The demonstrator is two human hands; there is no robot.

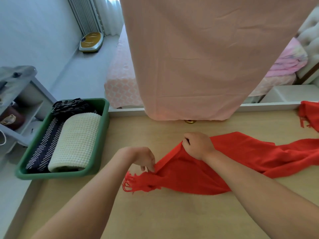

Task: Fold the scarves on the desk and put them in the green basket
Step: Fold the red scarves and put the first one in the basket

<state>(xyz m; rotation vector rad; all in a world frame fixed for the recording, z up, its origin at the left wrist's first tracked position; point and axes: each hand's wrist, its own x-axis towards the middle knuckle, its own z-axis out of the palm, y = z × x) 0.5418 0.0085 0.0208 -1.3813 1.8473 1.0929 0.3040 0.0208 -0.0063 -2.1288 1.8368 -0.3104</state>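
Note:
A long red scarf (241,159) with a fringed end lies across the wooden desk (155,213), running off to the right. My left hand (145,157) pinches its near corner just above the fringe. My right hand (198,145) grips the far corner of the same end, lifting the edge slightly. The green basket (101,128) stands at the desk's left edge. It holds a folded cream knit scarf (76,142), a navy and white patterned scarf (44,150) and a dark scarf (70,106) at its far end.
A pink cloth (207,57) hangs over a mirror at the desk's back edge. Another bit of red fringed fabric (309,114) shows at the far right. A grey shelf unit (20,104) stands on the floor left of the basket.

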